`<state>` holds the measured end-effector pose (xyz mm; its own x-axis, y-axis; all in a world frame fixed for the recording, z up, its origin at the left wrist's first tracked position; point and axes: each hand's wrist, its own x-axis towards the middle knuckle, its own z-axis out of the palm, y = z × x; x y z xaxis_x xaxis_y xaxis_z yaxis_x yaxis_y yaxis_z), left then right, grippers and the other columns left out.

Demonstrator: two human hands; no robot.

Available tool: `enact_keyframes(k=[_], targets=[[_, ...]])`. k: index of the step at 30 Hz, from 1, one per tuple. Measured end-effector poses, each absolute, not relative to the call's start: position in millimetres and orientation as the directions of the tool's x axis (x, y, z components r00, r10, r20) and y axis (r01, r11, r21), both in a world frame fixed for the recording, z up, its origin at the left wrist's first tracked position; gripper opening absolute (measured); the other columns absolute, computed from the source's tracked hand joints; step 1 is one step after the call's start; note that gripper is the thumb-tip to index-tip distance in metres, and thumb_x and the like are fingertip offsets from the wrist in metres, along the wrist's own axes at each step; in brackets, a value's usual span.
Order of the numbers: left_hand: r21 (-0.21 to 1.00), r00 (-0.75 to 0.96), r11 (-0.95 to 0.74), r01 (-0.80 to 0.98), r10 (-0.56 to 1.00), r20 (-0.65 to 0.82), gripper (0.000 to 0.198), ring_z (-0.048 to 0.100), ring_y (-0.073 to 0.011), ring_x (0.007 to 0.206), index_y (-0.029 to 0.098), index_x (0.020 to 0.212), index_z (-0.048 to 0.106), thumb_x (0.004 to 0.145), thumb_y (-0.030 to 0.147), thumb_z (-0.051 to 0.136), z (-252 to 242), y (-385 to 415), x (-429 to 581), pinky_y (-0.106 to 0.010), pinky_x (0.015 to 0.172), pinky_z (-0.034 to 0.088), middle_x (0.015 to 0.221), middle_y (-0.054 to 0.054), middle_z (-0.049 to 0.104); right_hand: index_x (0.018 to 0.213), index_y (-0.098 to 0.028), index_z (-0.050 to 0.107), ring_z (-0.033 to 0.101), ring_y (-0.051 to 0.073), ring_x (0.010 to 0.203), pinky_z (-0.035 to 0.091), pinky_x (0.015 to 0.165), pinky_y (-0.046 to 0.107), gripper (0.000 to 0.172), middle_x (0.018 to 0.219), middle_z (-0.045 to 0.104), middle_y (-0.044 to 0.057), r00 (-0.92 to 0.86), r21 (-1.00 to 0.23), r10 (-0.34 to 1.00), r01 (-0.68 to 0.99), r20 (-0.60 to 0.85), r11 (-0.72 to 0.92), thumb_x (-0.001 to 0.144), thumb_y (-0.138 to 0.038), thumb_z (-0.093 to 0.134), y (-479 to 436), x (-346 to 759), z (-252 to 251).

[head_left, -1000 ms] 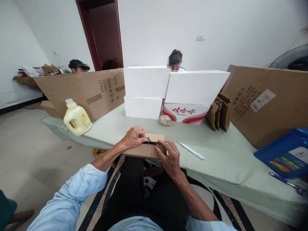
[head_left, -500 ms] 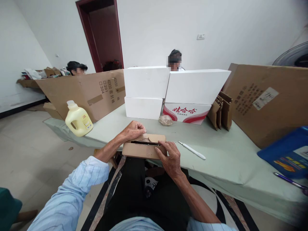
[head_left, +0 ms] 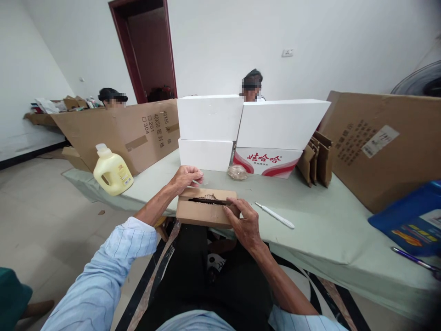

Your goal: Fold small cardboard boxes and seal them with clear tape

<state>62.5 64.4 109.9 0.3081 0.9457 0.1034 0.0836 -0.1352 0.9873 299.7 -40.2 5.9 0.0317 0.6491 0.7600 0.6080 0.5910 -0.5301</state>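
Note:
A small brown cardboard box [head_left: 203, 215] lies at the near edge of the table. A dark slit runs along its top, with a ragged, torn strip behind it. My right hand [head_left: 244, 223] grips the box's right end, thumb on the near face and fingers over the top. Just beyond the box's left back corner, my left hand [head_left: 186, 179] is raised with its fingers pinched together. Something thin and see-through seems to show at those fingertips, too faint to name. A white craft knife [head_left: 274, 215] rests on the table to the right of the box.
White boxes [head_left: 206, 155] stand stacked at the back, a crumpled clear bundle [head_left: 237, 172] before them. A yellow jug [head_left: 113, 172] is at left; a blue container [head_left: 409, 218] and a pen [head_left: 413, 257] at right. Large cardboard panels [head_left: 389, 142] flank the table. Two people sit beyond.
My left hand has moved up and away from the box's top, toward the back left. The box has tipped slightly, showing more of its top. My right hand keeps its grip.

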Motion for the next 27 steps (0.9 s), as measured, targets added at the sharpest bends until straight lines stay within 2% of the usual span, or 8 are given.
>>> enact_keyframes(k=[5, 9, 12, 14, 17, 22, 24, 27], targets=[[0.968, 0.289, -0.245, 0.054, 0.932, 0.22, 0.035, 0.065, -0.0125, 0.068, 0.015, 0.075, 0.071, 0.073, 0.047, 0.085, 107.1, 49.3, 54.9, -0.023, 0.062, 0.054, 0.075, -0.003, 0.072, 0.12, -0.025, 0.072, 0.072, 0.024, 0.09, 0.058, 0.089, 0.039, 0.027, 0.097, 0.076, 0.005, 0.085, -0.615, 0.705, 0.569, 0.704, 0.545, 0.097, -0.036, 0.066, -33.6, 299.1, 11.5], [0.914, 0.223, -0.369, 0.169, 0.918, 0.329, 0.029, 0.061, -0.0119, 0.062, 0.015, 0.075, 0.072, 0.082, 0.043, 0.077, 103.2, 31.2, 49.6, -0.023, 0.06, 0.05, 0.072, -0.002, 0.071, 0.124, -0.024, 0.069, 0.068, 0.021, 0.083, 0.057, 0.084, 0.035, 0.034, 0.091, 0.072, 0.003, 0.106, -0.654, 0.737, 0.556, 0.667, 0.513, 0.093, -0.037, 0.067, -30.6, 298.4, 18.5], [0.814, 0.216, -0.512, 0.274, 0.858, 0.466, 0.022, 0.063, -0.0139, 0.065, 0.016, 0.081, 0.074, 0.09, 0.036, 0.072, 98.9, 15.8, 50.7, -0.025, 0.062, 0.05, 0.074, -0.003, 0.072, 0.118, -0.024, 0.07, 0.068, 0.021, 0.083, 0.056, 0.085, 0.035, 0.029, 0.092, 0.072, 0.003, 0.101, -0.668, 0.754, 0.549, 0.649, 0.502, 0.093, -0.038, 0.066, -29.0, 297.4, 24.7], [0.682, 0.27, -0.654, 0.328, 0.757, 0.595, 0.018, 0.067, -0.0155, 0.072, 0.017, 0.083, 0.074, 0.095, 0.03, 0.069, 93.2, 6.5, 54.7, -0.027, 0.067, 0.053, 0.08, -0.004, 0.074, 0.113, -0.024, 0.071, 0.067, 0.021, 0.082, 0.055, 0.084, 0.035, 0.026, 0.089, 0.072, 0.003, 0.103, -0.679, 0.767, 0.548, 0.634, 0.488, 0.093, -0.039, 0.065, -27.9, 296.1, 28.0], [0.39, 0.367, -0.842, 0.373, 0.52, 0.771, 0.018, 0.071, -0.018, 0.082, 0.019, 0.087, 0.072, 0.102, 0.022, 0.063, 79.8, -2.9, 63.9, -0.031, 0.079, 0.057, 0.087, -0.006, 0.076, 0.111, -0.023, 0.072, 0.067, 0.021, 0.081, 0.054, 0.083, 0.035, 0.027, 0.087, 0.072, 0.002, 0.114, -0.7, 0.779, 0.533, 0.617, 0.476, 0.092, -0.041, 0.066, -26.4, 294.0, 30.8], [-0.034, 0.509, -0.883, 0.468, 0.239, 0.827, 0.017, 0.071, -0.02, 0.089, 0.017, 0.093, 0.069, 0.106, 0.017, 0.058, 57.7, -8.5, 76.6, -0.035, 0.086, 0.058, 0.093, -0.008, 0.077, 0.109, -0.023, 0.072, 0.067, 0.021, 0.082, 0.053, 0.083, 0.034, 0.027, 0.089, 0.072, 0.002, 0.115, -0.711, 0.788, 0.523, 0.605, 0.47, 0.091, -0.041, 0.066, -26.1, 293.2, 32.3], [-0.133, 0.561, -0.856, 0.499, 0.201, 0.803, 0.018, 0.07, -0.0203, 0.089, 0.018, 0.092, 0.069, 0.107, 0.017, 0.058, 53.0, -9.3, 78.5, -0.036, 0.084, 0.056, 0.095, -0.007, 0.077, 0.109, -0.023, 0.072, 0.068, 0.021, 0.083, 0.053, 0.083, 0.035, 0.026, 0.09, 0.072, 0.003, 0.111, -0.71, 0.791, 0.529, 0.601, 0.465, 0.091, -0.041, 0.065, -26.4, 293.7, 32.2], [-0.185, 0.593, -0.83, 0.527, 0.202, 0.78, 0.02, 0.069, -0.0201, 0.088, 0.018, 0.089, 0.068, 0.107, 0.018, 0.058, 49.8, -9.9, 78.7, -0.036, 0.082, 0.054, 0.094, -0.006, 0.077, 0.11, -0.024, 0.071, 0.068, 0.022, 0.085, 0.052, 0.082, 0.034, 0.026, 0.09, 0.072, 0.003, 0.104, -0.708, 0.795, 0.534, 0.598, 0.462, 0.091, -0.04, 0.064, -26.2, 294.1, 31.3]])
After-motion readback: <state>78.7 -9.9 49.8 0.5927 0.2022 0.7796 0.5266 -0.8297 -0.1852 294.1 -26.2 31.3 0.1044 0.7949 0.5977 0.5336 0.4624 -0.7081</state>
